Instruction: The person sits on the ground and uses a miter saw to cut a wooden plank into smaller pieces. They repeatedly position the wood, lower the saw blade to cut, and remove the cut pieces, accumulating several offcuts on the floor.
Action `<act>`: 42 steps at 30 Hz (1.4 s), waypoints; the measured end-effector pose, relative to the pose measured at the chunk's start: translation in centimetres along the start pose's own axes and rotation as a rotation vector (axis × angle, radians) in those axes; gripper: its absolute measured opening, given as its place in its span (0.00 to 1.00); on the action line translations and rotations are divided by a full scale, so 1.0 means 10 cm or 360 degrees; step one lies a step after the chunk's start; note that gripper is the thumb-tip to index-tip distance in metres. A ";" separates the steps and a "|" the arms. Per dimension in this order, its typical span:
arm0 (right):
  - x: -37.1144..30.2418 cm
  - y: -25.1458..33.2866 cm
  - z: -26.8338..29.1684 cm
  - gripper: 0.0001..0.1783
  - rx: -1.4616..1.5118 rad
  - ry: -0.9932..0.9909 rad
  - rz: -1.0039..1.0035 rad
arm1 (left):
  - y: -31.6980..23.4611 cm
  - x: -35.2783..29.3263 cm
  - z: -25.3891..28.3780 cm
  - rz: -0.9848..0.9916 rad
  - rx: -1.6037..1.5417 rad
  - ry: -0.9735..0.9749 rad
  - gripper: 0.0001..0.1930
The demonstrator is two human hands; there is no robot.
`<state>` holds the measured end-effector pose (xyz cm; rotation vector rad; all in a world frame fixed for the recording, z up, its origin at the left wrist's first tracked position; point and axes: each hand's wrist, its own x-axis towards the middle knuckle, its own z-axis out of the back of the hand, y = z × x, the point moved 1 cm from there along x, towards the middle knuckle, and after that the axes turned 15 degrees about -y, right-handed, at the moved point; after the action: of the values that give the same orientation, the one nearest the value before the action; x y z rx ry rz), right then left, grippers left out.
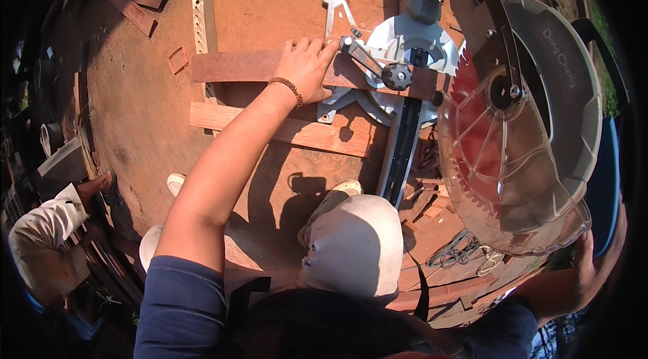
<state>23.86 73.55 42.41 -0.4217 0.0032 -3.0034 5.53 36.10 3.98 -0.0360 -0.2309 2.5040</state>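
Observation:
A reddish-brown wooden board [236, 66] lies across the base [439, 38] of a miter saw, under a clamp with a black knob [397, 76]. My left hand [307, 65] grips the board left of the clamp, fingers over its far side and thumb along its near side. The red toothed blade [466, 92] is raised behind a clear guard [489, 156], close to the board's right end. At the far right, my right hand [597, 258] closes around the saw's blue handle side [611, 176]; the guard hides part of its fingers.
A lighter plank [277, 128] lies nearer me, and a drilled wooden strip [200, 28] supports the left side. Offcuts [432, 207] and a coiled cord [459, 249] lie on the reddish ground below the saw. Another person's bent leg [50, 231] shows at left, beside stacked timber.

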 end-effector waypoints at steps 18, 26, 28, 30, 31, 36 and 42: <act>0.38 0.17 -0.35 0.32 -0.0060 -0.0058 -0.0058 | 0.03 0.02 0.03 0.0086 -0.0026 -0.0137 0.39; 0.53 0.26 -0.12 0.31 0.0019 0.0039 -0.0186 | -0.06 0.03 0.02 0.0057 -0.0138 -0.0103 0.42; 0.52 0.36 -0.19 0.28 0.0031 0.0033 -0.0209 | -0.03 0.01 0.01 0.0089 -0.0116 -0.0048 0.42; 0.49 0.42 -0.21 0.26 0.0044 0.0105 -0.0292 | -0.08 0.03 0.03 0.0183 -0.0140 0.0001 0.43; 0.45 0.40 -0.23 0.25 0.0013 0.0072 -0.0201 | -0.11 0.04 0.05 0.0226 -0.0117 0.0022 0.43; 0.33 0.42 -0.29 0.22 0.0035 -0.0006 -0.0109 | -0.17 0.05 0.06 0.0340 -0.0152 0.0051 0.41; 0.23 0.54 -0.38 0.22 0.0015 0.0024 -0.0121 | -0.09 0.09 -0.24 0.0374 -0.0057 -0.0193 0.41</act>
<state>21.18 67.93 39.30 -0.4072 -0.0264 -3.0797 5.57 37.74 1.84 0.0789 -0.3392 2.7390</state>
